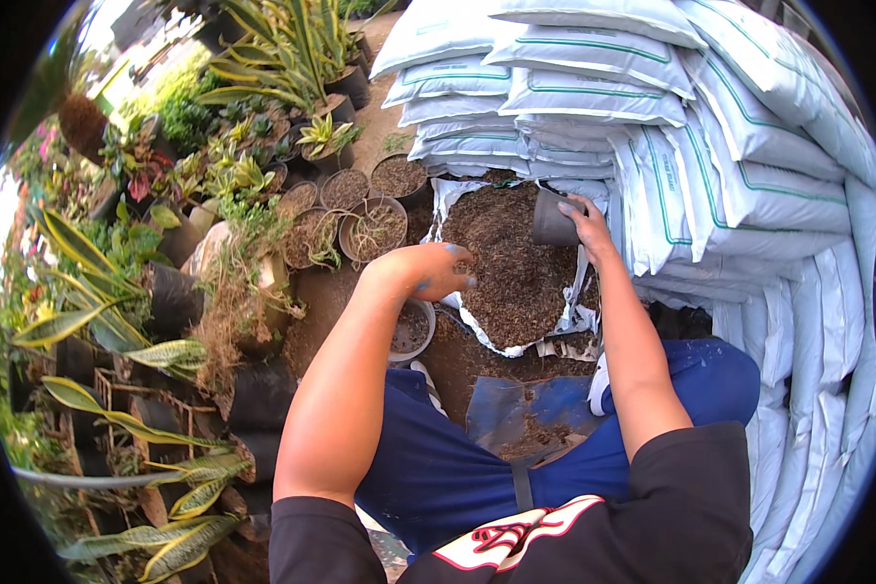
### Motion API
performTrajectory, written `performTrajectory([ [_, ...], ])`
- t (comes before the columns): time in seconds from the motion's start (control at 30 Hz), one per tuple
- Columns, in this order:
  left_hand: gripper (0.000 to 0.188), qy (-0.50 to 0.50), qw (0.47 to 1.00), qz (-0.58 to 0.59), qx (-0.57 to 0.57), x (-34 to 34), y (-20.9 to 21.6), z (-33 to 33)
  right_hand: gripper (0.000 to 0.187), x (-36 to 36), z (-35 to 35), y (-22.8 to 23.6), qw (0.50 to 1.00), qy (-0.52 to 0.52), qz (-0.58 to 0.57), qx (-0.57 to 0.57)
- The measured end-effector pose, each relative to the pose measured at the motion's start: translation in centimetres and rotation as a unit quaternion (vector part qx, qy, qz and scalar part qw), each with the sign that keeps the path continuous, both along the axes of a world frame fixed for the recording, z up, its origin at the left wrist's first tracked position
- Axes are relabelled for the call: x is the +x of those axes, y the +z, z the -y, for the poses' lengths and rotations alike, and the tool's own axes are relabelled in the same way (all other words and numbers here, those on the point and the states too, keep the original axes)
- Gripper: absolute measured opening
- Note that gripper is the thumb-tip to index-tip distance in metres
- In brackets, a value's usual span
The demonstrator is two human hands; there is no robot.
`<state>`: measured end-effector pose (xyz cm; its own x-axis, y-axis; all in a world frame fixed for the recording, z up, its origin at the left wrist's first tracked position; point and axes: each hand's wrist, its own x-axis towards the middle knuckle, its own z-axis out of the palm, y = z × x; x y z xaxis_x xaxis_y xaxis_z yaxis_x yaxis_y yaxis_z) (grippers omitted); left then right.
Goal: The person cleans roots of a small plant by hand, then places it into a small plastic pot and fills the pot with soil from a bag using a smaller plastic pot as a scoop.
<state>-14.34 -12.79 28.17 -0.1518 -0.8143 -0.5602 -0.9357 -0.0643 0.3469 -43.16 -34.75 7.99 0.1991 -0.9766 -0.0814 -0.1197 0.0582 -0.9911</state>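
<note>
a seated person works over an open white bag (pixel 440 209) on the ground, filled with dark, crumbly soil (pixel 504 277). the step in hand looks like handling potting mix with a small pot. the right hand (pixel 591 226) has its grip clamped on the side of a dark pot (pixel 553 218), smooth and tapered, tilted over the right side of the soil. the left hand (pixel 436 271) hangs at the soil's left edge, back of the hand up, fingers loosely bent; i cannot tell whether its grip is closed on anything. in my judgement, the next move calls for a steady right grip on the pot and a cupped left hand for loose grains.

the bag's plastic rim is crumpled and ragged. behind and to the right rise stacked white sacks (pixel 594 92), plump and slick, with thin green lines. to the left are round pots (pixel 397 177) of soil, dry tangled roots (pixel 226 321), and stiff, yellow-edged leaves (pixel 80 243). a creased blue sheet (pixel 492 407) lies before the person.
</note>
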Motion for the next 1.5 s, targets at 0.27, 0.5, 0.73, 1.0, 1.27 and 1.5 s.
performTrajectory([
  [0.27, 0.058, 0.005, 1.000, -0.020, 0.006, 0.0, 0.9, 0.7, 0.056, -3.1, -3.3, -5.9, 0.978, -0.042, -0.206, 0.009],
  [0.5, 0.056, 0.015, 1.000, -0.007, 0.021, 1.3, 0.7, -0.1, 0.089, 5.1, -7.4, -0.9, 0.896, -0.072, -0.432, 0.068],
  [0.73, 0.055, 0.032, 0.998, -0.024, 0.045, 1.2, 1.3, 0.0, 0.096, 9.4, -10.7, -1.2, 0.874, -0.106, -0.475, 0.009],
  [1.0, 0.056, 0.033, 0.998, -0.003, 0.056, 1.2, 0.9, 1.7, 0.083, 10.1, -8.2, -2.4, 0.915, -0.195, -0.333, 0.115],
  [1.27, 0.060, 0.018, 0.999, 0.009, 0.050, 0.1, 0.4, 2.6, 0.082, 6.2, -4.7, -6.0, 0.958, -0.168, -0.147, 0.178],
  [1.5, 0.058, 0.038, 0.997, 0.013, 0.059, -0.9, 0.6, 2.4, 0.057, 2.0, -2.8, -10.3, 0.928, -0.122, 0.219, 0.276],
])
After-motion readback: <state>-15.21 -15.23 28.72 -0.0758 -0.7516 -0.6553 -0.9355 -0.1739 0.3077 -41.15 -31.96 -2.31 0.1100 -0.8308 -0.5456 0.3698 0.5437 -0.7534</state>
